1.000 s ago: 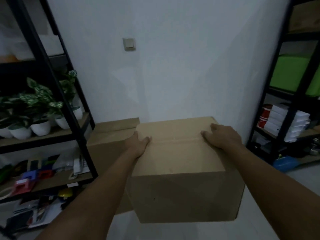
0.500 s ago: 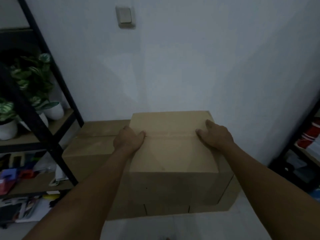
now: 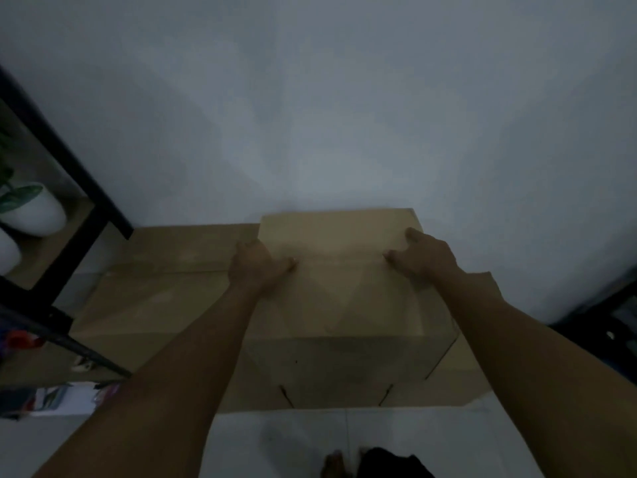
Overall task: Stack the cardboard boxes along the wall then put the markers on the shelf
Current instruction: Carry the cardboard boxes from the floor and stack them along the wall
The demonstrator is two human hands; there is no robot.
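Two cardboard boxes are sitting against the wall (image 3: 310,115): the top box (image 3: 341,288), its long axis running toward the wall, is resting on the wider lower box (image 3: 165,305). The left hand (image 3: 256,267) and right hand (image 3: 425,258) are gripping its side edges (fingertips hidden). Dim, blurry shelf (image 3: 58,160) at left, cut off.

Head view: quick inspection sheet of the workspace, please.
Surface: pale floor.
Job's things: top cardboard box sits on a wider lower cardboard box against the wall; markers nothing seen.
Clutter: white plant pot on the black shelf at left.
Grippers: left hand and right hand grip the top box's sides.
Cables: nothing seen.
Surroundings: dim light; dark rack at right edge.
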